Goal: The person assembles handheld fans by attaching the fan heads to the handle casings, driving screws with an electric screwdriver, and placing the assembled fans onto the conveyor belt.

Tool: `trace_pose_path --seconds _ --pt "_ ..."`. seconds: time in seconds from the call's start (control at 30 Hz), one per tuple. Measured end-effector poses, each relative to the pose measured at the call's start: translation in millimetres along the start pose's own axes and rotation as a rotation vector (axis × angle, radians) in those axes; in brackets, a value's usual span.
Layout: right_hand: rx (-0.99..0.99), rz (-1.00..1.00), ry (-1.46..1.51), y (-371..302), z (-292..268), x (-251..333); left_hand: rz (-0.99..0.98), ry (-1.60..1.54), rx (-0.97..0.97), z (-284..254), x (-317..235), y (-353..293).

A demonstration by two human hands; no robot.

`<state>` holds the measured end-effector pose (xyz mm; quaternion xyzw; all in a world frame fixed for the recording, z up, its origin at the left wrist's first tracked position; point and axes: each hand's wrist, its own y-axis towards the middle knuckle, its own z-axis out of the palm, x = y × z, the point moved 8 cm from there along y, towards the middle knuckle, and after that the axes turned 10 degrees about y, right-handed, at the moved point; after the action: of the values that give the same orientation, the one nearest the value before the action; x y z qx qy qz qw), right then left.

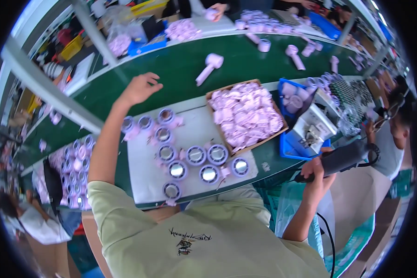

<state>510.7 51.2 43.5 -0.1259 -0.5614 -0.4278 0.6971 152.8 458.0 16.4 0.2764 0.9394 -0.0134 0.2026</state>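
Note:
My left hand [142, 88] is raised over the green conveyor belt [171, 69], fingers loosely bent and apart, holding nothing. Low on the right, my right hand [316, 175] is wrapped round a dark grey cylindrical hand tool [345, 157]; its exact kind is unclear. Between my arms, several round lilac fan heads [196, 155] with shiny centres and small lilac pieces attached lie on a white sheet [194, 125]. A cardboard box [234, 150] heaped with small lilac plastic parts [245, 113] stands at the sheet's far right. A lilac handheld fan [211, 67] lies on the belt, right of my left hand.
Right of the box is a blue bin [285, 150] with lilac parts and a white boxy device [312, 127]. More lilac fans [294, 56] lie along the belt. Left stand many fan heads [74, 171] and a metal post [51, 83]. A black cable [331, 241] hangs right. Other people work nearby.

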Motion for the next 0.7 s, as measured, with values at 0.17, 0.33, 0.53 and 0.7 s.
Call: trace_pose_path --seconds 0.17,0.33,0.53,0.7 --pt "0.035 -0.003 0.109 16.4 1.4 -18.8 -0.201 0.202 0.059 -82.2 64.0 -136.1" --pt "0.102 -0.043 0.114 26.4 2.9 -26.6 -0.409 0.244 0.249 -85.7 65.9 -269.4" --pt "0.017 -0.130 -0.112 40.6 10.6 -25.2 -0.632 0.266 0.265 -57.2 50.5 -377.9" --pt "0.042 -0.148 -0.176 45.2 12.8 -26.7 -0.683 0.333 0.091 -26.3 53.9 -406.9"
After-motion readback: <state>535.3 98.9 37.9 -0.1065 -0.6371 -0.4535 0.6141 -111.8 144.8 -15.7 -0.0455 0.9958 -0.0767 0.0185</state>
